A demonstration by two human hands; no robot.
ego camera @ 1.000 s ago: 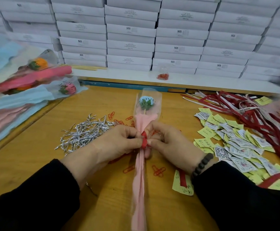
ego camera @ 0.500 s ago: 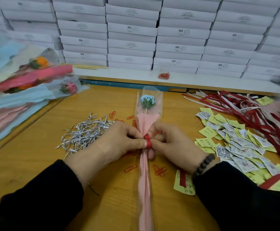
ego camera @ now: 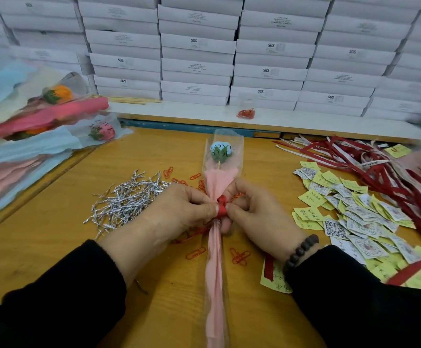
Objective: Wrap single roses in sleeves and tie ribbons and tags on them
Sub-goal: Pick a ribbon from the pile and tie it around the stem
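A pale blue rose (ego camera: 221,152) sits in a clear sleeve with pink paper (ego camera: 215,267), lying along the middle of the wooden table (ego camera: 41,247), bloom away from me. A red ribbon (ego camera: 221,206) is wound round the sleeve's neck. My left hand (ego camera: 179,214) pinches the ribbon from the left. My right hand (ego camera: 257,217) pinches it from the right, with one finger under the sleeve. A yellow tag with a red ribbon end (ego camera: 273,277) lies under my right wrist.
Silver twist ties (ego camera: 126,199) lie heaped at left, red paper clips (ego camera: 239,256) scattered around the sleeve. Yellow and printed tags (ego camera: 355,217) and red ribbons (ego camera: 392,177) cover the right side. Wrapped roses (ego camera: 41,116) pile at far left. White boxes (ego camera: 199,46) stack behind.
Both hands stay at the sleeve's neck. The ribbon has been worked tighter, and a small red knot now stands up between my fingertips.
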